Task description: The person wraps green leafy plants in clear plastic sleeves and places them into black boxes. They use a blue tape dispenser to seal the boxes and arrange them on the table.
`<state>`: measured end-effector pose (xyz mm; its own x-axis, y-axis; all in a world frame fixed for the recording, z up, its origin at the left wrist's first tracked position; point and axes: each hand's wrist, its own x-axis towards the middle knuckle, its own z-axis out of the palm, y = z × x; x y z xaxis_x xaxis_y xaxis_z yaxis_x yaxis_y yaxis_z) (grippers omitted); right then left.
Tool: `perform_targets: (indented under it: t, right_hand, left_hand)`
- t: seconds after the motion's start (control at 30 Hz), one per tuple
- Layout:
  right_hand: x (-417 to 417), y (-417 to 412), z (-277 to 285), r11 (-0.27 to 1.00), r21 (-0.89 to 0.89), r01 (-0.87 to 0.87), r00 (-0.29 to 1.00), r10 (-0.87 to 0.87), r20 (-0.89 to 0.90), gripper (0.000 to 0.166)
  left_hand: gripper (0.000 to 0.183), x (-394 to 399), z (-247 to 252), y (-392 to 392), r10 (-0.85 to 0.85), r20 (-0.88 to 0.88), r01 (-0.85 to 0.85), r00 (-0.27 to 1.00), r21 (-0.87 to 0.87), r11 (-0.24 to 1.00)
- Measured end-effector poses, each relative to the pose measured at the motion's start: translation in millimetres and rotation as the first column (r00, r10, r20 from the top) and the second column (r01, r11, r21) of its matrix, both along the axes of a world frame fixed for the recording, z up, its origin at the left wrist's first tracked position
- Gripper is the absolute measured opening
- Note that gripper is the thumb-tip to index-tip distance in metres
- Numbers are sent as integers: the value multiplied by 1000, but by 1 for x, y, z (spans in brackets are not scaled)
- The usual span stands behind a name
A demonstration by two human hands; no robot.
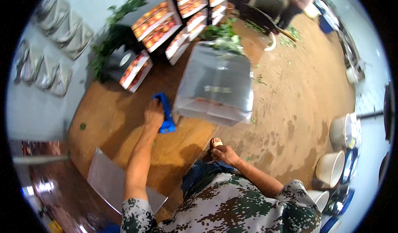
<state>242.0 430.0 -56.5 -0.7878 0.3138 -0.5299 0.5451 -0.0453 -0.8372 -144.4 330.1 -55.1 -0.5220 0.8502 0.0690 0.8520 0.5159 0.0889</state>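
Note:
My left hand (154, 112) is closed on the handle of a blue tape dispenser (167, 116), over the brown wooden table. To its right sits a large dark box in a clear plastic bag (217, 83), near the table edge, with green leaves (225, 35) at its far end. My right hand (226, 155) is held low in front of my body, its fingers curled; whether it holds anything small cannot be seen. Beyond the dispenser stands a dark carton with a fruit picture (136, 71) on its side.
More fruit-printed cartons (158, 21) are stacked at the back. A flat grey sheet (107, 174) lies at the near left. White buckets (330, 168) line the right side. Another person (295, 3) is at the far right, beside a cart-like thing with a long handle. Leaves lie scattered on the floor (298, 93).

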Motion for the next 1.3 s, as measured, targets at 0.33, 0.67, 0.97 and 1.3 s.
perform_targets:
  t: [0.33, 0.67, 0.97, 1.3]
  right_hand:
    - [19, 7, -29, 983, -69, 168, 985, -171, -30, 34]
    - [-10, 16, -2, 957, 271, -101, 971, 154, -182, 32]
    - [-81, -15, 91, 998, 16, -66, 952, 68, -298, 52]
    - [-81, -32, 105, 787, -618, -2, 998, -41, -55, 26]
  left_hand:
    - [32, 11, -1, 4, -65, -94, 83, 993, 201, 976]
    - [33, 45, 54, -21, 176, 490, -375, 854, 345, 860]
    - [46, 218, 79, -72, -280, 887, -464, 368, 436, 771]
    - [43, 246, 109, -87, 67, 745, -462, 664, 338, 820]
